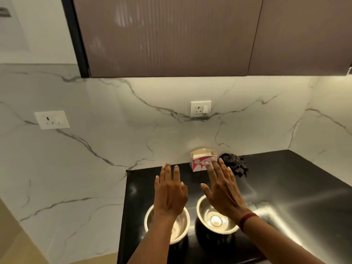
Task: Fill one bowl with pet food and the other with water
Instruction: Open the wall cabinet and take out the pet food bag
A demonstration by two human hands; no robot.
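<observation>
Two shiny steel bowls stand side by side on the black counter [285, 187]. The left bowl [181, 229] is partly hidden under my left forearm. The right bowl [213, 220] shows a bright reflection in its bottom; I cannot tell whether anything is in either bowl. My left hand [170, 191] hovers flat above the left bowl, fingers spread, holding nothing. My right hand [222, 187] hovers flat above the right bowl, also empty, with a red band on its wrist. A red and white carton [200, 164] with its top open stands at the back against the wall, beyond my right fingertips.
A dark crumpled cloth [236, 163] lies right of the carton. Marble backsplash carries two wall sockets [201, 109] [51, 120]. Brown upper cabinets [171, 35] hang overhead. The counter's left edge ends near the left bowl and its surface extends to the right corner.
</observation>
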